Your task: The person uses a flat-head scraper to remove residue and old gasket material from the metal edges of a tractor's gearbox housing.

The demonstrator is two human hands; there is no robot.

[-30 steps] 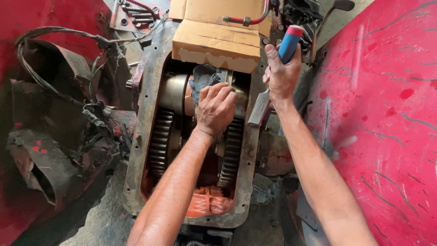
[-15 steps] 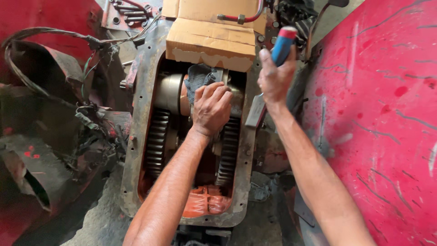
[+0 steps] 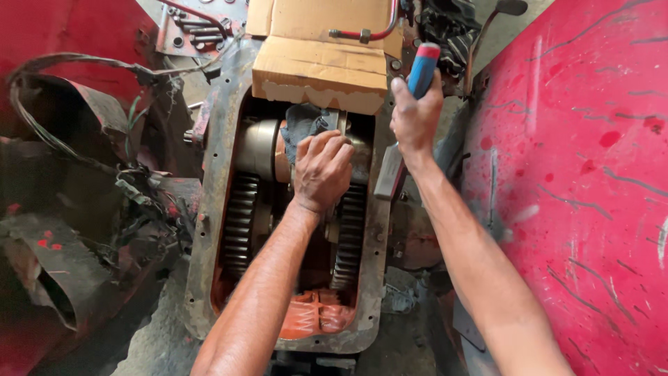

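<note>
An open gear housing (image 3: 209,230) lies below me, with large toothed gears (image 3: 240,223) and a steel drum (image 3: 257,147) inside. My left hand (image 3: 321,170) reaches into it, fingers curled around a thin metal tool (image 3: 342,120) beside a dark rag (image 3: 305,122). My right hand (image 3: 415,120) is raised over the housing's right rim, gripping the blue and red handle (image 3: 422,68) of a hammer whose steel head (image 3: 388,170) hangs below the fist.
A brown cardboard sheet (image 3: 320,59) covers the housing's far end, with a red pipe (image 3: 365,33) across it. Red fenders stand at right (image 3: 577,181) and far left (image 3: 62,28). Loose black cables (image 3: 132,181) hang at left. Orange casting (image 3: 313,317) shows at the housing's near end.
My left hand has stayed in the housing, shifting slightly. My right hand with the hammer handle has stayed raised; the view has drifted a little.
</note>
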